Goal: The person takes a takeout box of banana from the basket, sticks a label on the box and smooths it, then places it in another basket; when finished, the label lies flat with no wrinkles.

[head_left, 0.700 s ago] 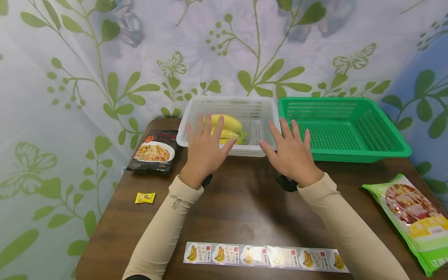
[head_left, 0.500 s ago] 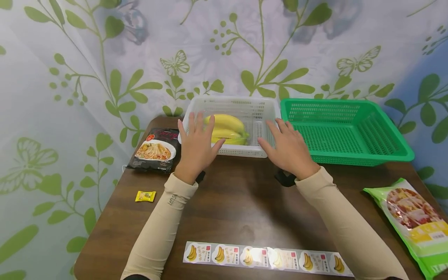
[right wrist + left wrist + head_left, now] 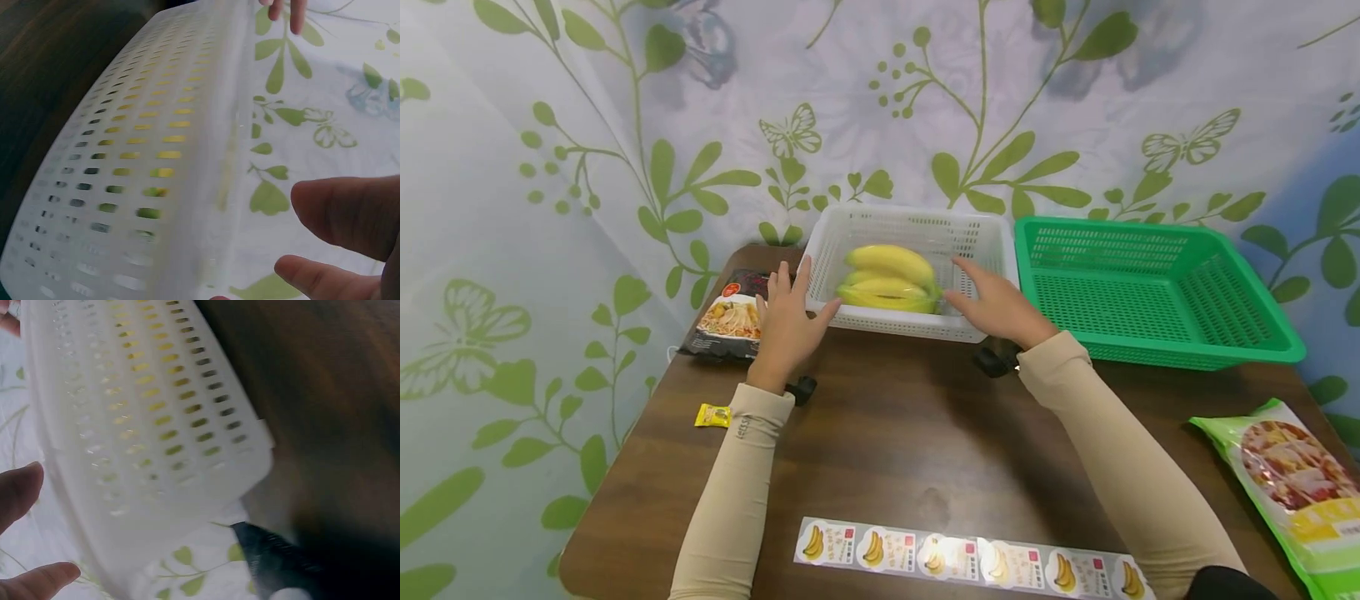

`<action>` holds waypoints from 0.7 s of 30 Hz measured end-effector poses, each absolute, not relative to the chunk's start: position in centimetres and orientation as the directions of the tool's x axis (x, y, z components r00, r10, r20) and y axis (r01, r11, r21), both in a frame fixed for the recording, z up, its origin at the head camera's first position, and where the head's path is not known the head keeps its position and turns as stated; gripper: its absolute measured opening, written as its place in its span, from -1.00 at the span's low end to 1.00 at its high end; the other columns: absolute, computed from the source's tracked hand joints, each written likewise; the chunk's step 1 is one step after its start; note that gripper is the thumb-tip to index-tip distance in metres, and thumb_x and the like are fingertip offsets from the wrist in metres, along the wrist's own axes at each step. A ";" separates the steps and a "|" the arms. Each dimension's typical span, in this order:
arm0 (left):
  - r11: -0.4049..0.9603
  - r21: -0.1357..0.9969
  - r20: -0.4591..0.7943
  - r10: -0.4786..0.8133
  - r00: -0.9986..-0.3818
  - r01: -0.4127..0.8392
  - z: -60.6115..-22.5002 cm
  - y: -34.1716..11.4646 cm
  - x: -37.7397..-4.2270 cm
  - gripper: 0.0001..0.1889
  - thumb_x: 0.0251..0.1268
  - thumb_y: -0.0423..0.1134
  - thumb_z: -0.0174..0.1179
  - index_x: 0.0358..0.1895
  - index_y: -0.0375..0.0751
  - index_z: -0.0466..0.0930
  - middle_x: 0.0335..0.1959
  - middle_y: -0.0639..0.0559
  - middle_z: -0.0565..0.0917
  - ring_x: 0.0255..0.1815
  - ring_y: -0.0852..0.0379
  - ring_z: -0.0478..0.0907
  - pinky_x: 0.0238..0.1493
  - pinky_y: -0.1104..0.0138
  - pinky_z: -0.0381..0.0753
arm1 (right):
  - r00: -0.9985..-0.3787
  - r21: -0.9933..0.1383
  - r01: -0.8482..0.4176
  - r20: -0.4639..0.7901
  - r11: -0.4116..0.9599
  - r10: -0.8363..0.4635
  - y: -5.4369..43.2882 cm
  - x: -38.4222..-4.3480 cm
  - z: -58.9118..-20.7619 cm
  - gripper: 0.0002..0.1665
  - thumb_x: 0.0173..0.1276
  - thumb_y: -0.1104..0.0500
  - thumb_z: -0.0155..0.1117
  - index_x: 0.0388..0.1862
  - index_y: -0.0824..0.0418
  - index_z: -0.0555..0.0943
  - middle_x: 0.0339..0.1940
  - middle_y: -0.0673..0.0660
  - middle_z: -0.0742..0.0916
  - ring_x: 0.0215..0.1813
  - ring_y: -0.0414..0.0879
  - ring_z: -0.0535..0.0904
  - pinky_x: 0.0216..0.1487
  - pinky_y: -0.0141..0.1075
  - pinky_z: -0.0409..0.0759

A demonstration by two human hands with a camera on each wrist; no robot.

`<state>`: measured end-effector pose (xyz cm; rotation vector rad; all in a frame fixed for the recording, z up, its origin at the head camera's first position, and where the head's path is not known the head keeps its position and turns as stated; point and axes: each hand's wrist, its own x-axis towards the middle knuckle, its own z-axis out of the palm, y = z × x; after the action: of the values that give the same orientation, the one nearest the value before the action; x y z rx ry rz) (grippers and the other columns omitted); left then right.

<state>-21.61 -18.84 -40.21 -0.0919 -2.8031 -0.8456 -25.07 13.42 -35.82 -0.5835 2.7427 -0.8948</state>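
Bananas (image 3: pixel 891 279) in a clear wrapping lie in a white basket (image 3: pixel 925 327) at the back of the table. My left hand (image 3: pixel 788 329) is at the basket's front left corner, fingers apart, thumb towards its front rim. Over the front right part of the basket my right hand (image 3: pixel 1000 308) points left, its thumb near the banana stems. Both wrist views show the basket's slotted wall (image 3: pixel 144 412), bananas showing yellow through the slots, and fingertips (image 3: pixel 337 212) apart from the rim. Neither hand visibly holds anything.
A green basket (image 3: pixel 1150 354) stands right of the white one. A black noodle packet (image 3: pixel 722 333) and a small yellow wrapped piece (image 3: pixel 712 415) lie left. A green food bag (image 3: pixel 1300 475) lies right; a strip of banana stickers (image 3: pixel 887 546) lies in front.
My left hand has moved left, from over the bananas to the basket's corner. The right hand has turned to point left. The head view has shifted slightly.
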 end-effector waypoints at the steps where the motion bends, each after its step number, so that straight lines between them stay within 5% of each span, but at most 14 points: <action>1: 0.813 0.571 0.202 -0.006 -0.979 0.113 -40.5 -19.1 -21.7 -0.09 0.47 0.23 0.14 0.69 0.02 -0.12 0.65 -0.34 -0.13 0.63 -0.37 -0.21 0.46 -0.38 -0.22 | -0.901 -0.608 -0.301 -0.072 0.734 -0.428 13.4 -25.3 -36.1 -0.17 0.66 -0.10 -0.03 0.70 0.18 -0.04 0.68 0.22 0.11 0.64 0.22 0.02 0.53 0.19 0.06; 6: 0.678 0.729 0.135 -0.001 -0.991 0.098 -41.6 -20.1 -22.3 -0.03 0.43 0.24 0.18 0.69 0.05 -0.19 0.66 -0.22 -0.03 0.62 -0.27 -0.04 0.49 -0.25 0.02 | -0.882 -0.612 -0.295 -0.121 0.734 -0.455 13.0 -26.4 -36.9 -0.20 0.70 -0.05 -0.15 0.70 0.23 -0.13 0.69 0.24 0.02 0.66 0.21 -0.10 0.57 0.15 -0.05; 12: 0.551 0.832 0.094 -0.025 -0.995 0.065 -42.5 -20.7 -22.5 -0.04 0.38 0.22 0.26 0.67 -0.05 -0.02 0.56 -0.24 0.19 0.47 -0.21 0.28 0.40 -0.10 0.31 | -0.879 -0.622 -0.224 -0.203 0.750 -0.431 12.5 -27.2 -37.5 -0.21 0.68 -0.04 -0.24 0.72 0.13 -0.20 0.71 0.18 -0.05 0.66 0.22 -0.08 0.56 0.17 -0.03; 16: 0.477 0.874 0.124 -0.043 -0.991 0.089 -42.9 -20.7 -22.7 -0.09 0.35 0.09 0.35 0.62 -0.13 0.10 0.45 -0.27 0.27 0.16 -0.12 0.46 0.14 0.05 0.52 | -0.877 -0.638 -0.169 -0.250 0.751 -0.410 12.4 -27.7 -37.8 -0.21 0.66 -0.05 -0.27 0.72 0.04 -0.22 0.71 0.15 -0.03 0.61 0.25 0.11 0.52 0.19 0.08; 21: 0.403 0.910 0.137 -0.078 -0.988 0.094 -43.0 -20.6 -22.9 -0.14 0.29 0.00 0.43 0.58 -0.10 0.22 0.31 -0.21 0.33 -0.19 0.01 0.36 -0.20 0.26 0.45 | -0.884 -0.652 -0.136 -0.260 0.746 -0.388 12.5 -28.4 -38.1 -0.21 0.67 -0.07 -0.21 0.72 -0.02 -0.20 0.60 0.29 0.27 0.39 0.25 0.44 0.39 0.17 0.30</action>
<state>-22.92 -20.58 -43.04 -0.0150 -2.4961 -1.6352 -28.43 12.47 -38.07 -0.4023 2.5647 -0.9156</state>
